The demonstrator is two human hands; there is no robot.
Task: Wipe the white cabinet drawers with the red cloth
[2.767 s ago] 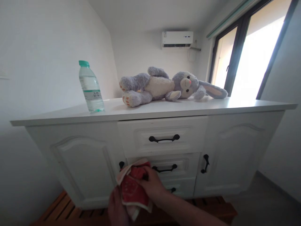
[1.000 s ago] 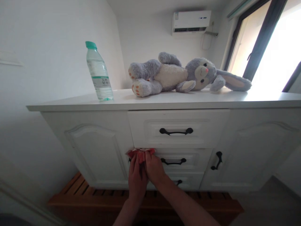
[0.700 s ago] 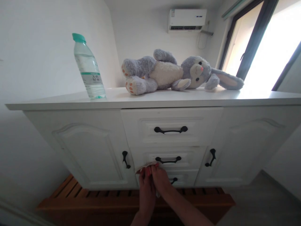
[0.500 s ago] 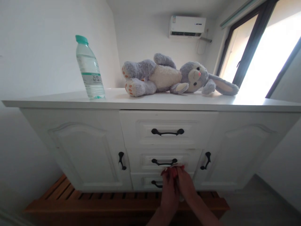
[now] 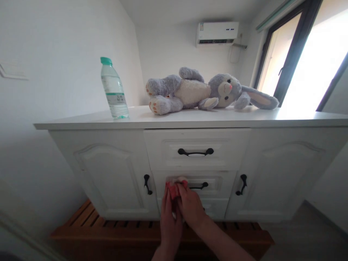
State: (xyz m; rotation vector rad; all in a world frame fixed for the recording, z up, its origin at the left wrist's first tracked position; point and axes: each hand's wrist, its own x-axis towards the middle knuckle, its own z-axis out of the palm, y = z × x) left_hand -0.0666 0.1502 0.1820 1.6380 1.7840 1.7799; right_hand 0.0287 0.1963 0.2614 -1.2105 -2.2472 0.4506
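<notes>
Hands (image 5: 191,208) hide red cloth (image 5: 173,190) (partly).

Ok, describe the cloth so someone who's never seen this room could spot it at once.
Find the long white cabinet, then the middle drawer of the three stacked at its centre. In front of that drawer's left part, the left hand and right hand hold a bunched cloth. Its pinkish red sets it apart from the white cabinet front and black handles around it.
</notes>
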